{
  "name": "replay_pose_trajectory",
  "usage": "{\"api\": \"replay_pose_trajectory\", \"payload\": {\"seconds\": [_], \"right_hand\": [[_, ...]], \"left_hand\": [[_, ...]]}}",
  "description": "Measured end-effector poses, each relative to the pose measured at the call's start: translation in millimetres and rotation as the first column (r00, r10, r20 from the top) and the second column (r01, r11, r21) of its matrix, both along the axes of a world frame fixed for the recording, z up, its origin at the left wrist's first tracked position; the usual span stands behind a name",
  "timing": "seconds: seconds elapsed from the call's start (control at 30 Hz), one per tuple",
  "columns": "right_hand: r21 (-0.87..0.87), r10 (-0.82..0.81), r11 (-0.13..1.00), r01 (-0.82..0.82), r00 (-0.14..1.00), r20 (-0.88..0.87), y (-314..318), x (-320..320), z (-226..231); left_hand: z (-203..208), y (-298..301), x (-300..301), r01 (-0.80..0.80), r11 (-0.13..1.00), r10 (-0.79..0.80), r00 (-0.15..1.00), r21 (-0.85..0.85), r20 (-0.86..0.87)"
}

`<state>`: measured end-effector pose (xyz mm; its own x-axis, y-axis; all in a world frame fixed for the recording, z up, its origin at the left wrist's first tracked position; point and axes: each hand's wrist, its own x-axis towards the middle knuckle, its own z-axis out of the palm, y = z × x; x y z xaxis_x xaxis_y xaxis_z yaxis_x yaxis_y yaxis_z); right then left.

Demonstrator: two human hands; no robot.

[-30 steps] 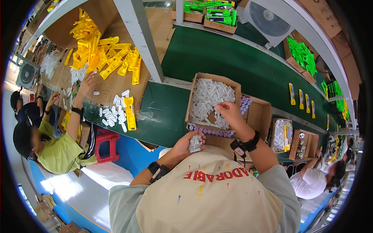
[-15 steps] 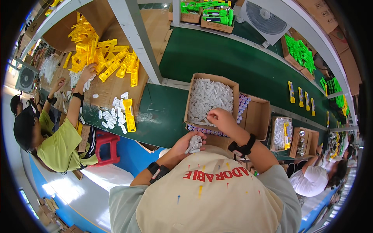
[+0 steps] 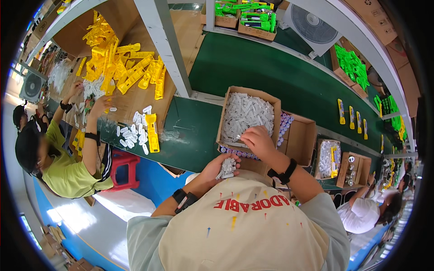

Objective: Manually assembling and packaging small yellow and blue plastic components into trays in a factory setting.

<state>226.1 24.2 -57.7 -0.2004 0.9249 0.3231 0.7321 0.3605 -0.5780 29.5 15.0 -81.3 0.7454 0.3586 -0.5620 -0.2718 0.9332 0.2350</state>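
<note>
My left hand [image 3: 214,170] is cupped low in front of my chest, its fingers curled round several small white plastic pieces [image 3: 227,168]. My right hand [image 3: 259,141] is above the near side of an open cardboard box [image 3: 220,131]. Its thumb and fingers pinch together, with a small white piece at the tips. A heap of similar narrow white plastic pieces [image 3: 248,112] fills that box. Rows of small round purple-and-white items [image 3: 285,124] show along the box's right side and under its near edge.
An empty-looking carton [image 3: 304,135] adjoins on the right, beyond it a box of white parts [image 3: 323,158]. Left on the green table [image 3: 190,126] lie a yellow casing [image 3: 153,135] and loose white pieces [image 3: 130,135]. A grey post [image 3: 165,45] rises there. A co-worker [image 3: 68,167] sits left.
My right hand has shifted only slightly at the box, and a white piece now shows at its fingertips. My left hand stays put. The co-worker's hands have moved among the yellow and white parts.
</note>
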Motion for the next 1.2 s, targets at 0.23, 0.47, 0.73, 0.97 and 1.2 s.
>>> {"api": "replay_pose_trajectory", "payload": {"seconds": [0.23, 0.47, 0.73, 0.97, 1.2], "right_hand": [[0.455, 0.111, 0.873, -0.172, 0.981, 0.158, -18.6, 3.9, 39.8], [0.452, 0.145, 0.866, -0.213, 0.973, 0.181, -25.4, 7.2, 43.5], [0.383, -0.304, 0.909, 0.165, 0.890, 0.339, 16.5, 44.8, 24.0], [-0.303, -0.018, 0.950, 0.080, 0.979, 0.202, 8.3, 16.2, -16.4], [-0.548, 0.095, 0.834, 0.062, 0.963, 0.253, 7.7, -2.6, -27.0]], "left_hand": [[-3.0, -0.5, 0.4, 0.016, 1.000, -0.016, 0.999, -0.002, 0.035], [-1.0, 0.1, 1.1, 0.022, 1.000, -0.022, 0.999, 0.003, 0.026], [0.6, -0.4, 1.9, 0.020, 1.000, -0.021, 1.000, -0.008, -0.012], [-3.9, -2.1, -0.3, 0.020, 1.000, -0.020, 0.999, -0.006, 0.028], [-3.5, -2.6, -1.2, 0.010, 1.000, -0.010, 1.000, -0.023, 0.003]]}}
